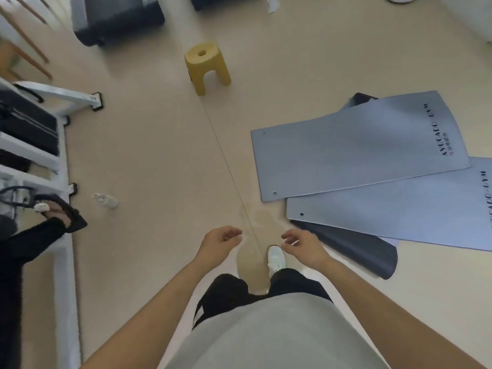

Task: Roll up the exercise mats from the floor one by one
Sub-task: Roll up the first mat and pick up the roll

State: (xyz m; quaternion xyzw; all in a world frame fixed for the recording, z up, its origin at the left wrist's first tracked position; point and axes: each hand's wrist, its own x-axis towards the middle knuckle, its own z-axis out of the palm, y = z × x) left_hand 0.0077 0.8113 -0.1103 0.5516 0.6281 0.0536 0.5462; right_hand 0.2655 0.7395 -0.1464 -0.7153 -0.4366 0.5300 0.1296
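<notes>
The lower grey mat [399, 211] runs off the right edge, its print half cut away. The dark mat [354, 251] beneath it shows only a rounded end. The upper grey mat [359, 147] overlaps the lower one and lies flat and unrolled, with eyelets at two corners and blurred lettering at the other end. All lie on the floor [159, 155], to the person's right. The left hand [221, 242] and right hand [303, 246] hang loosely curled, holding nothing.
</notes>
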